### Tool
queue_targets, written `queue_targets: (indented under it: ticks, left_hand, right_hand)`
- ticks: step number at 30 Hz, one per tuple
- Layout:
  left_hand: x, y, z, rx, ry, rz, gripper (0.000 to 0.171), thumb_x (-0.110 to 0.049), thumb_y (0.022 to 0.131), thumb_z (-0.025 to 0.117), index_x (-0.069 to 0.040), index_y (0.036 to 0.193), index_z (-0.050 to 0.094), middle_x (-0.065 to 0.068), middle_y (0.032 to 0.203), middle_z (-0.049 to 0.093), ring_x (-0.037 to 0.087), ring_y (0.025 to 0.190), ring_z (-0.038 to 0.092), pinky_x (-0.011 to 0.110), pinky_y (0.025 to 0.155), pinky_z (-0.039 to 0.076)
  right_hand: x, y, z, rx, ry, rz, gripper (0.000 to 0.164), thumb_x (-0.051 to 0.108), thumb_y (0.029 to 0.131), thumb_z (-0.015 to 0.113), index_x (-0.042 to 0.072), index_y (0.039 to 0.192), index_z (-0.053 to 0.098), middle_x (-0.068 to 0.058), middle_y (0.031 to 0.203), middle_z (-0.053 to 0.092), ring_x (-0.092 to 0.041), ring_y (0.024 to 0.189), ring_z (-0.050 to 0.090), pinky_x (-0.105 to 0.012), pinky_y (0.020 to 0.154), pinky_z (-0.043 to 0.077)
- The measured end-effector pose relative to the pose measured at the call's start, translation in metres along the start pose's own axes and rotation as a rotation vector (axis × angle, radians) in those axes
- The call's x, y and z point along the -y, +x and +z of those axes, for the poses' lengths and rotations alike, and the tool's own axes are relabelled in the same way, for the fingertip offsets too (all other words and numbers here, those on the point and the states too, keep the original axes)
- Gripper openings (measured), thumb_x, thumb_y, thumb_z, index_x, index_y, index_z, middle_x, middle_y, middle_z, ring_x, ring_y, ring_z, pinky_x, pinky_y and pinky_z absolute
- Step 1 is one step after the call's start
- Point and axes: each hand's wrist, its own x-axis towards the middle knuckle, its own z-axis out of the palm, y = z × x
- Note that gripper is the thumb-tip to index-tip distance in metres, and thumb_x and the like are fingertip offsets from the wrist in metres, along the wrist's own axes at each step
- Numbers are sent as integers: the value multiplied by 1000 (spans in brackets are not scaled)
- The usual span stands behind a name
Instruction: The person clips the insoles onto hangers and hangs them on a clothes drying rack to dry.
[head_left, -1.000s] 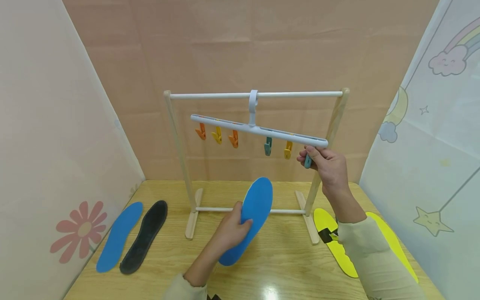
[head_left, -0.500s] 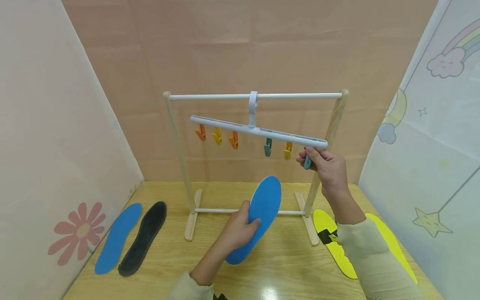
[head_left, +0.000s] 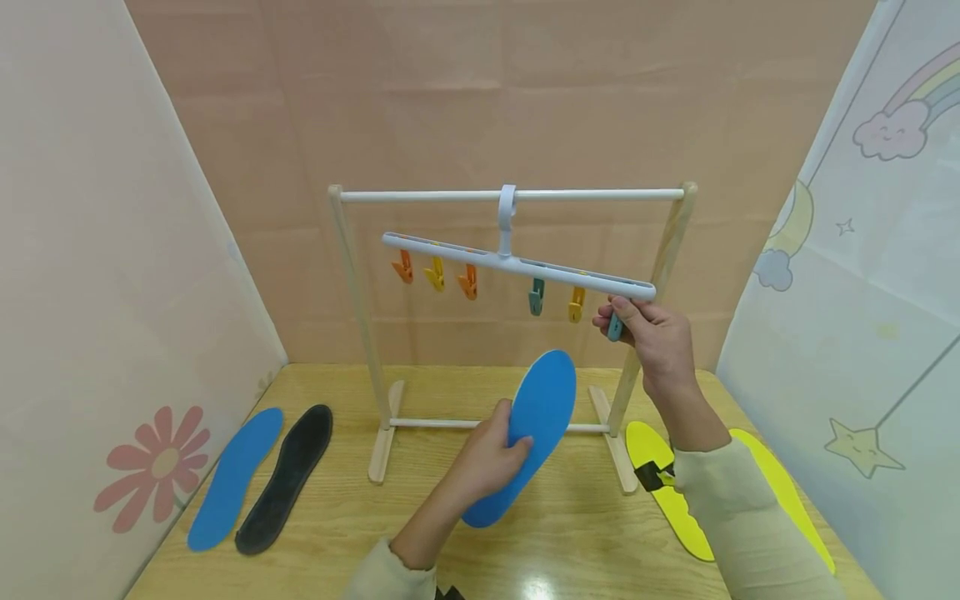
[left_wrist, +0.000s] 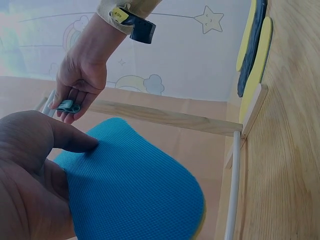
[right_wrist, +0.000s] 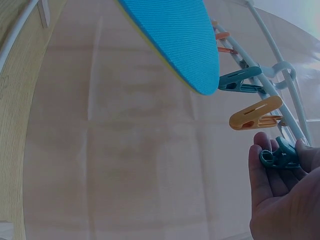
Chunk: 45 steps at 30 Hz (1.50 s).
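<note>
A blue insole (head_left: 543, 400) is gripped by my left hand (head_left: 487, 454), thumb across its face, its rounded end tilted up below the hanger. My right hand (head_left: 656, 346) pinches a teal clothespin (head_left: 615, 327) at the low right end of a pale clip hanger (head_left: 450, 248). That hanger hooks over the rack's top bar and slants down to the right. Along it hang an orange clip (head_left: 402, 267), a yellow clip (head_left: 435, 273), another orange clip (head_left: 468, 282), a teal clip (head_left: 536, 297) and a yellow-orange clip (right_wrist: 256, 113). In the right wrist view the insole is apart from the pinched clothespin.
The wooden rack (head_left: 358, 317) stands on the table (head_left: 360, 533). At left lie another blue insole (head_left: 234, 479) and a black insole (head_left: 285, 479). Yellow insoles (head_left: 780, 492) lie at right, partly hidden by my right sleeve. Printed cloth walls flank the table.
My left hand has moved the blue insole rightward, closer to the right hand. The right hand keeps its pinch on the clothespin in nearly the same place.
</note>
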Motion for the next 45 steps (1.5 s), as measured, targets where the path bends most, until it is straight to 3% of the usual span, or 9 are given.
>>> queue_targets:
  ticks: [14, 24, 45]
  left_hand:
    - [-16, 4, 6, 7, 19, -5, 34, -19, 100, 61, -4, 128, 48, 23, 119, 64, 38, 102, 67, 61, 80, 54]
    - [-22, 7, 12, 50, -16, -31, 46, -21, 101, 62, -4, 140, 44, 24, 126, 62, 40, 105, 67, 65, 81, 53]
    - [-33, 18, 20, 80, -44, -3, 37, -22, 102, 60, -7, 133, 47, 19, 121, 64, 34, 100, 69, 59, 80, 55]
  right_hand:
    - [0, 0, 1, -12, 25, 0, 27, 26, 94, 72, 4, 110, 76, -3, 88, 77, -14, 82, 77, -28, 79, 59]
    - [-1, -1, 1, -17, 14, 0, 32, 27, 94, 72, 3, 115, 74, -3, 90, 77, -14, 83, 77, -28, 80, 58]
    - [0, -2, 2, -21, 0, 1, 38, 29, 94, 72, 1, 120, 72, -2, 92, 77, -14, 85, 77, -28, 81, 58]
